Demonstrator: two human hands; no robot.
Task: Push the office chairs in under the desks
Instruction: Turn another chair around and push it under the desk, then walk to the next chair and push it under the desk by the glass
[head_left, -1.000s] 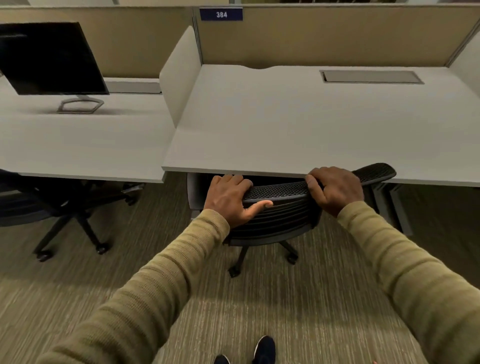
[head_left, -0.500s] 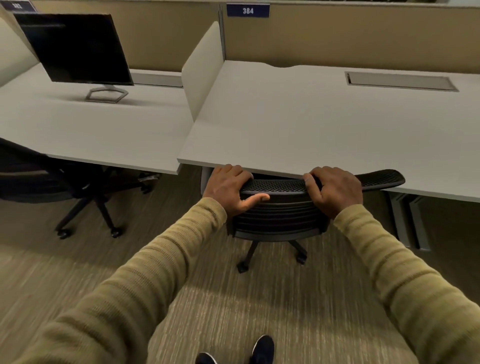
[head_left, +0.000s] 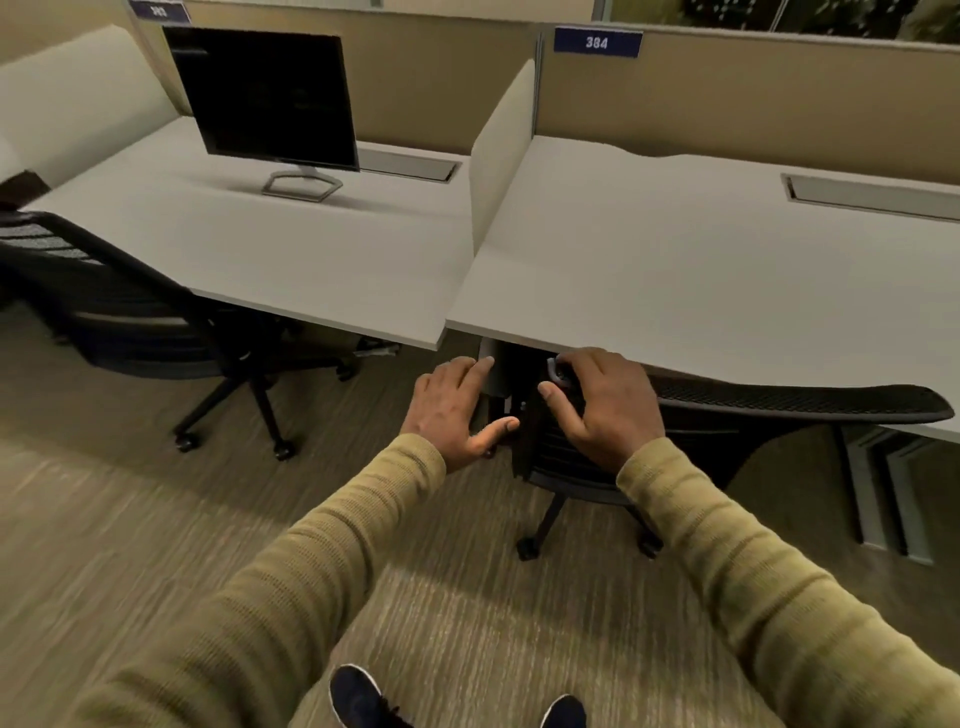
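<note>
A black mesh office chair (head_left: 805, 400) is tucked under the right white desk (head_left: 675, 270), its backrest top against the front edge. My left hand (head_left: 457, 410) is off the chair, to the left of the backrest, fingers spread and holding nothing. Over the backrest's left end lies my right hand (head_left: 605, 410), fingers loosely apart; whether it touches the mesh I cannot tell. A second black chair (head_left: 119, 306) stands at the left, partly out from the left desk (head_left: 260, 249) and turned at an angle.
A dark monitor (head_left: 270, 98) stands on the left desk. A low white divider (head_left: 498, 150) separates the desks, with tan partitions behind. Grey desk legs (head_left: 883, 493) are at the right. Striped carpet (head_left: 156, 545) stretches before both desks, and my shoes (head_left: 358, 696) are at the bottom.
Both hands let go of the backrest top and shifted left; the left hand is now clear of the chair. The view swung left, showing more of the left desk and chair.
</note>
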